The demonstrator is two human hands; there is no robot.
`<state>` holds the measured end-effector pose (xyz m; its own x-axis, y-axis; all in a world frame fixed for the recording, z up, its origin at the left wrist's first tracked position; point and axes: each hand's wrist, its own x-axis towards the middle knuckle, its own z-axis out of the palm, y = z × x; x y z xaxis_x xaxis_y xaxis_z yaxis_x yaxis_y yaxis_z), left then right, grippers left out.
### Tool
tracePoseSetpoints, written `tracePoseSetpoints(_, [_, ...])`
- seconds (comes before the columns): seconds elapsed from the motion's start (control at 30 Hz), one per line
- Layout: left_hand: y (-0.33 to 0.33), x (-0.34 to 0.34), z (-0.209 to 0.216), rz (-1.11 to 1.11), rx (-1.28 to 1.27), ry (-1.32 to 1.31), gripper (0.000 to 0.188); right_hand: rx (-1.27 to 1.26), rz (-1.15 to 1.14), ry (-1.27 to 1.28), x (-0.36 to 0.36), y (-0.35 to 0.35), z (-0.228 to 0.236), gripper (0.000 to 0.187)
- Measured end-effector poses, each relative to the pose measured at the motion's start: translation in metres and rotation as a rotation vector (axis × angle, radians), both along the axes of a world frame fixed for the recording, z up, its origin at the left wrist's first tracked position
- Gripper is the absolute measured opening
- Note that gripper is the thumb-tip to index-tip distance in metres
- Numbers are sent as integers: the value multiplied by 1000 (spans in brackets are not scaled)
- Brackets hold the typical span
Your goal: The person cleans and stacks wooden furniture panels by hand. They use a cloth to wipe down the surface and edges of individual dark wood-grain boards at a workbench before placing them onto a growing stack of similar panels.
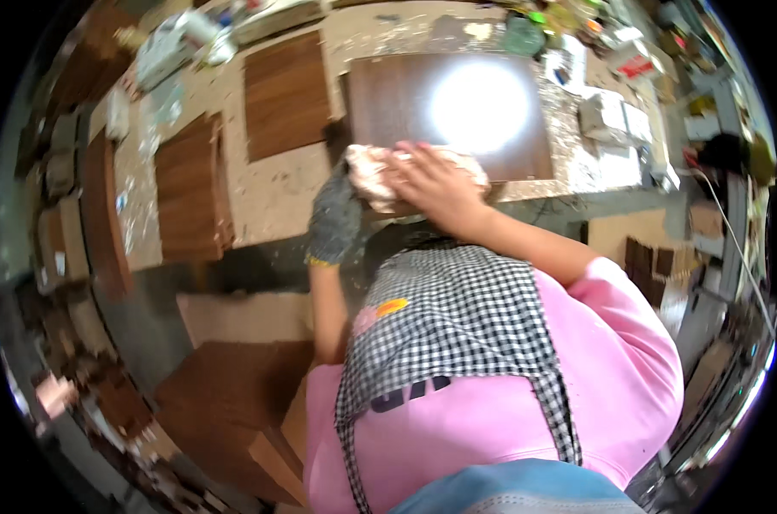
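A dark brown wood-grain panel (397, 94) lies on the worktable in front of me, a bright light glaring off its surface. My bare right hand (435, 184) presses a crumpled pinkish cloth (371, 176) onto the panel's near edge, its fingers spread over the cloth. At the near left corner, my left hand (333, 221), in a dark grey glove with a yellow cuff, holds the panel's edge; the cloth and shadow partly hide its fingertips. Left of it lie a single brown panel (287, 94) and a stack of similar panels (190, 188).
Bags and bottles (183, 43) crowd the worktable's far left. White boxes (607, 118) and small containers stand at the right, near a green jar (523, 36). Below the table's near edge are a brown board (226, 411) at left and cardboard (624, 236) at right.
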<state>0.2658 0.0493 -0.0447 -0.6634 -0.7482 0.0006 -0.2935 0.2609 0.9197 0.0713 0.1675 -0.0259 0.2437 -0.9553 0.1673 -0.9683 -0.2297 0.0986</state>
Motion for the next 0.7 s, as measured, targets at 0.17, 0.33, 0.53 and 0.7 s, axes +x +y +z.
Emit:
tracePoseSetpoints(0.17, [4,4,-22,-26,-607,-237,55,-152,-76,-189,-42,41,8,52])
tracePoseSetpoints(0.33, [10,5,2,-68,-641,-339,63,-340,-661,-244,-142,147,-26,56])
tracePoseSetpoints(0.53, [-5,-24,45,-123,-821,-292,60,-489,-1258,-1019,-214,265,-81,34])
tracePoseSetpoints(0.7, [-38,-140,60,-154,-791,-149,38,-525,-946,-1063,-194,181,9,31])
